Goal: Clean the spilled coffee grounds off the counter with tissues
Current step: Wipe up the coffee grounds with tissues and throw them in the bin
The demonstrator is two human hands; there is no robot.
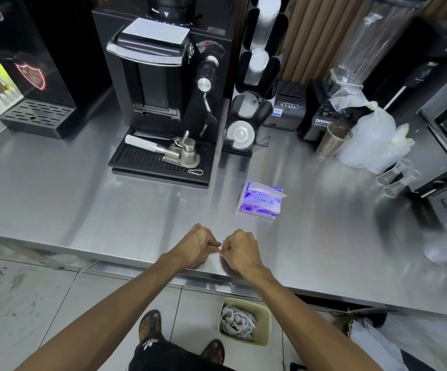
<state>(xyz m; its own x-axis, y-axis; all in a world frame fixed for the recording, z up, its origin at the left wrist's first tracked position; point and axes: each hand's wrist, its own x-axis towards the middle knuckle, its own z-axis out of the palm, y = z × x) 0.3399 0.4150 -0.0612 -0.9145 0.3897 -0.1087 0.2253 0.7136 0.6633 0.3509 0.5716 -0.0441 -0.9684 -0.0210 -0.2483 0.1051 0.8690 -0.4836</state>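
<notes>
My left hand [198, 245] and my right hand [241, 249] are curled knuckle to knuckle over the steel counter [83, 210], close to its front edge. Between their fingertips they pinch a small white scrap of tissue [219, 250]; most of it is hidden by the fingers. A purple tissue pack [261, 200] lies on the counter just beyond my right hand, with a white sheet sticking out of its top. I see no coffee grounds on the bare steel around my hands.
An espresso machine [160, 84] with a drip tray holding a portafilter [163, 151] stands behind. A cup dispenser [252, 103], a blender, a metal cup [333, 140] and plastic bags sit at the right. A small bin [264, 309] with crumpled tissues stands on the floor below.
</notes>
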